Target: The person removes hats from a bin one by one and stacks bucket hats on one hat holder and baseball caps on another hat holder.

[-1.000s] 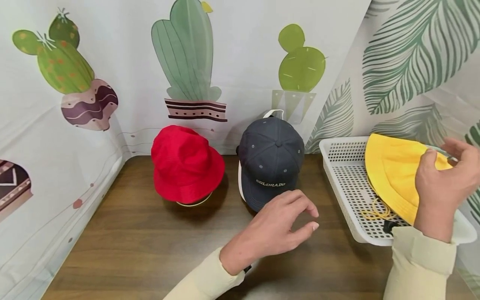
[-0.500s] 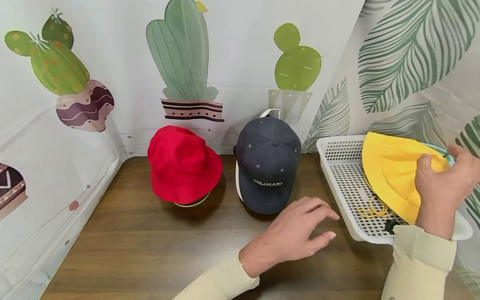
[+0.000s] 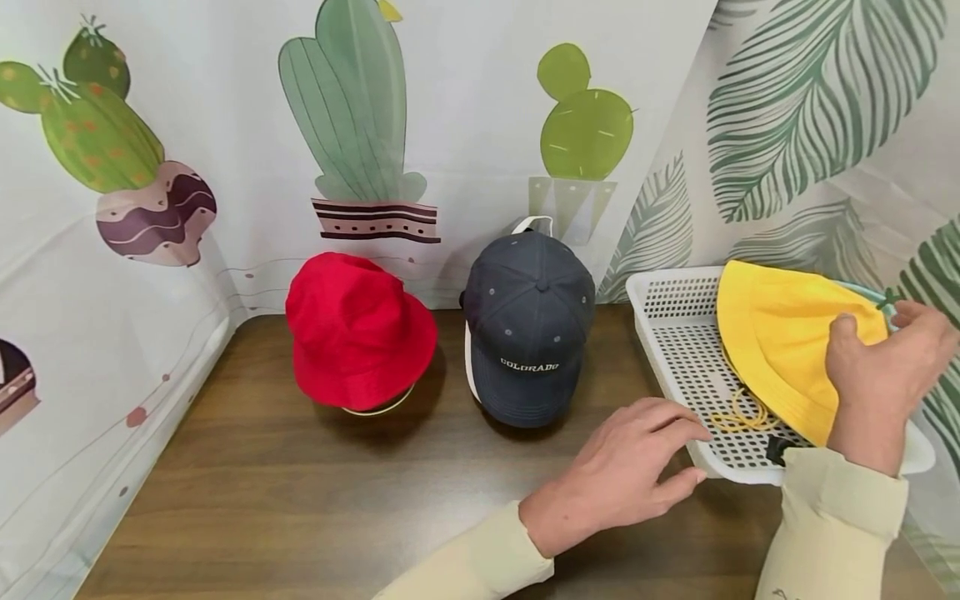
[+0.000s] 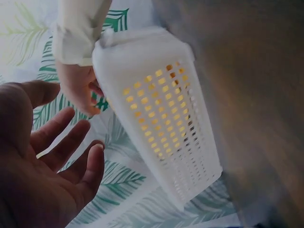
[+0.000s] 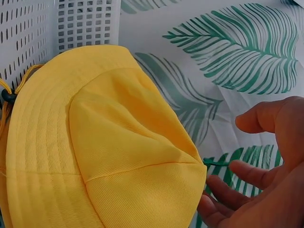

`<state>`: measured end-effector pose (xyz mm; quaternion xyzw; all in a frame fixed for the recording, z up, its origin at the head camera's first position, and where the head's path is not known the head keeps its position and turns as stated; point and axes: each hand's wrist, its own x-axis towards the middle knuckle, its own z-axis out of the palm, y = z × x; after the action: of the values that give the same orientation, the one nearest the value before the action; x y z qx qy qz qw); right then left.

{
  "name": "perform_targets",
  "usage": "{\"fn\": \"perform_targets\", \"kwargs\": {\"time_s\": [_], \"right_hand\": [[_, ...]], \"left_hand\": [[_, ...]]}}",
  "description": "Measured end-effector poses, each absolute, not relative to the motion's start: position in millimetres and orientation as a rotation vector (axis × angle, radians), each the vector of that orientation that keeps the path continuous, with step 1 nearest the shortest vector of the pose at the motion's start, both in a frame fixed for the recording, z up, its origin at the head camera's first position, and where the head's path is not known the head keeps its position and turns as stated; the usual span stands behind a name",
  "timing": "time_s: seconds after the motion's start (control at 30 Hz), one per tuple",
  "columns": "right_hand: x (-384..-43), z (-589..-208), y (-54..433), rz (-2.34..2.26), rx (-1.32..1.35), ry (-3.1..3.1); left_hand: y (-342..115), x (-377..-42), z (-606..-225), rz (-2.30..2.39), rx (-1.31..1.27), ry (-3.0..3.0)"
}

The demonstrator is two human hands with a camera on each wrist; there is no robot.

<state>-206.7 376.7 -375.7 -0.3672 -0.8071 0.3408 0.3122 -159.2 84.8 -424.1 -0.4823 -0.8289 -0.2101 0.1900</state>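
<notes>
A yellow bucket hat (image 3: 797,337) lies on its side in the white basket (image 3: 675,360), its brim to the left. My right hand (image 3: 891,375) is at the hat's crown, thumb apart from the fingers. The right wrist view shows these fingertips (image 5: 213,209) right at the crown's edge, by a thin green stem (image 5: 216,163). My left hand (image 3: 622,467) hovers over the table by the basket's near left corner, fingers loosely bent with nothing between them. In the left wrist view it lies beside the basket wall (image 4: 156,114).
A navy cap (image 3: 531,325) lettered COLORADO stands left of the basket, and a red bucket hat (image 3: 356,333) farther left, both on the brown table (image 3: 300,517). A yellow cord (image 3: 742,417) and a black piece (image 3: 778,450) lie in the basket. Printed cloth (image 3: 480,100) hangs behind.
My left hand has moved right, from in front of the navy cap to the basket's corner. My right hand has come down slightly toward the hat's crown. The view has shifted a little right.
</notes>
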Motion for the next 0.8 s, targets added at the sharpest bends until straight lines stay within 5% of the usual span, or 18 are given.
{"fn": "perform_targets", "kwargs": {"time_s": [0.8], "right_hand": [[-208, -375, 383, 0.942, -0.958, -2.248]], "left_hand": [[105, -165, -459, -0.346, -1.400, -2.339]]}}
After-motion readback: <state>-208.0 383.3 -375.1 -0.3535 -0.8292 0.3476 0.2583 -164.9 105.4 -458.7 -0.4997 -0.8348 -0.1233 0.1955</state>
